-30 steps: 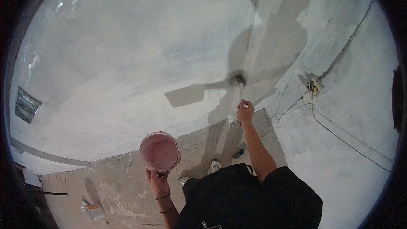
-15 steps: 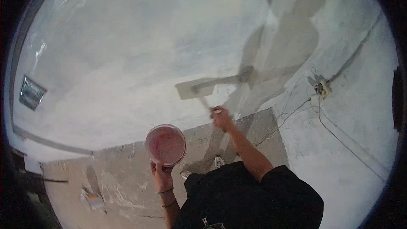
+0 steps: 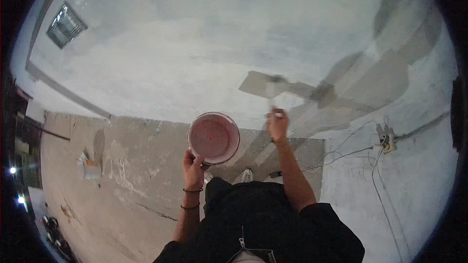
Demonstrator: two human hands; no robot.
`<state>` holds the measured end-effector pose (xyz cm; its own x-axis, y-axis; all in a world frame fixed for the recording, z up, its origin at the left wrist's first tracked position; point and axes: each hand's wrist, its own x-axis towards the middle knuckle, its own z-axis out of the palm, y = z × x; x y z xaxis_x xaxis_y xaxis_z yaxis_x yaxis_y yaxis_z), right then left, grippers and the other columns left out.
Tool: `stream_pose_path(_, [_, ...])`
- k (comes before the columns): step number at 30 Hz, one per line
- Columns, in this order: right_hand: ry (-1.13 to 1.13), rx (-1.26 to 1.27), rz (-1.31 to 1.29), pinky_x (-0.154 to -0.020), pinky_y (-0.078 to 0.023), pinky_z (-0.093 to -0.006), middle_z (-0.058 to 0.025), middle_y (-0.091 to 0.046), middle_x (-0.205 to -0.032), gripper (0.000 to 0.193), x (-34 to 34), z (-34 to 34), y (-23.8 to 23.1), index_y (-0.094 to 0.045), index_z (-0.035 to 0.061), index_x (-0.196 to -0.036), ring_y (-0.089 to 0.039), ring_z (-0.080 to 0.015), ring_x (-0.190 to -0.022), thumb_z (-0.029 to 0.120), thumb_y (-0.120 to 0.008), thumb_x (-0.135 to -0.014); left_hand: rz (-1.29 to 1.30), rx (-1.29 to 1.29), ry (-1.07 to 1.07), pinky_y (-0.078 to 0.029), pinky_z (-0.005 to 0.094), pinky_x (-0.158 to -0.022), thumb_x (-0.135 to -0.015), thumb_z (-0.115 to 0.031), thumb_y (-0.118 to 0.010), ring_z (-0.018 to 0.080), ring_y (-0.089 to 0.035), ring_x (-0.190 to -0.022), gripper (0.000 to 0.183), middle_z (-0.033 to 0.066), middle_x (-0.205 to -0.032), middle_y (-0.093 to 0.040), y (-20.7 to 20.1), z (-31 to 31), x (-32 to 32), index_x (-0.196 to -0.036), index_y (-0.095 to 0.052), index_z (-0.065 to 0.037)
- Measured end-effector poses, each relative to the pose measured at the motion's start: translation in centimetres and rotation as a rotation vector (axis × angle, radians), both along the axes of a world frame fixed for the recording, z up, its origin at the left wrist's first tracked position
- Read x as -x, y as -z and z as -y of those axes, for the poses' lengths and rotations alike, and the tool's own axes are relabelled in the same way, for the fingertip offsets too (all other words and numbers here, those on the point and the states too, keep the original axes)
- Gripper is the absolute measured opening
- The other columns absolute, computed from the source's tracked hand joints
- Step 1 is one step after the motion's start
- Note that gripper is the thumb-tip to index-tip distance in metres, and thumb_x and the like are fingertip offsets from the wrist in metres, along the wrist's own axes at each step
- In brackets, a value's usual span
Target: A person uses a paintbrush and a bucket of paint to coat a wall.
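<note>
My left hand (image 3: 193, 166) grips the lower rim of a round pinkish-red bucket (image 3: 213, 139). The open mouth of the bucket faces up at me, and its inside looks pinkish. How much it holds I cannot tell. To the right, my right hand (image 3: 278, 125) is closed round the handle of a pale, brush-like tool (image 3: 271, 90), smeared by motion. The tool points away from me, over the lower part of a whitish, patchily coated wall (image 3: 161, 44). Whether its tip touches the wall is unclear.
Bare, stained floor (image 3: 146, 185) meets the wall ahead. Loose wires hang from an opened socket (image 3: 386, 141) on the right wall. A whitish container (image 3: 91, 168) stands on the floor at left. A small dark object (image 3: 276, 174) lies near my right shoe (image 3: 247, 175). A louvred vent (image 3: 67, 24) is at upper left.
My view has swung, so the scene sits differently in the frame. The right hand and tool are now nearer the right wall's corner. The left hand still holds the bucket.
</note>
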<state>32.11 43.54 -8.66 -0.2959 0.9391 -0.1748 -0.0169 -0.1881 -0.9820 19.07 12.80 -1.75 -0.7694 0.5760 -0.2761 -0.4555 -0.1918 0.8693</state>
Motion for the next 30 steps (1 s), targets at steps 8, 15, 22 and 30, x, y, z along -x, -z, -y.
stream_pose_path(8, [-0.075, 0.049, -0.066, -0.037, -0.037, -0.0286, -0.0084, -0.064, -0.071, 0.024, -3.1, -0.9, -0.7, -0.060, -0.0028, -0.108, -0.049, -0.0099, -0.042, 0.016, -0.061, -0.094, -0.015, -0.035, 0.040, -0.059, 0.0353, -0.073, -0.090, -0.002, -0.055, 0.0162, -0.062, -0.088, 0.022, 0.0053, -0.107, -0.058, -0.8, -0.5, -0.9, -0.110, -0.053, -0.008])
stream_pose_path(15, [0.475, -0.061, -0.272, -0.036, -0.038, -0.0302, -0.0092, -0.062, -0.070, 0.023, -13.3, -6.5, -1.7, -0.057, -0.0011, -0.104, -0.051, -0.0120, -0.044, 0.020, -0.060, -0.095, -0.005, -0.008, -0.009, -0.061, 0.0369, -0.074, -0.090, -0.001, -0.054, 0.0191, -0.064, -0.090, 0.029, 0.0085, -0.112, -0.059, -0.9, -0.1, -1.1, -0.118, -0.050, -0.006])
stream_pose_path(22, [0.329, 0.063, -0.212, -0.035, -0.036, -0.0260, -0.0071, -0.061, -0.071, 0.023, -2.8, -1.9, -1.9, -0.055, 0.0031, -0.103, -0.051, -0.0098, -0.045, 0.023, -0.062, -0.094, 0.011, -0.042, 0.030, -0.062, 0.0372, -0.072, -0.089, 0.001, -0.052, 0.0203, -0.065, -0.092, 0.029, 0.0088, -0.112, -0.058, -1.1, -0.9, -0.6, -0.118, -0.050, -0.005])
stream_pose_path(30, [-0.205, 0.189, -0.430, -0.047, -0.043, -0.0278, -0.0076, -0.063, -0.088, 0.029, -1.0, 4.9, -6.5, -0.052, 0.0029, -0.116, -0.054, -0.0115, -0.055, 0.019, -0.062, -0.094, 0.029, -0.067, 0.013, -0.061, 0.0386, -0.072, -0.088, 0.001, -0.053, 0.0207, -0.065, -0.091, 0.029, 0.0083, -0.111, -0.058, -1.6, 0.2, 0.5, -0.117, -0.051, -0.004])
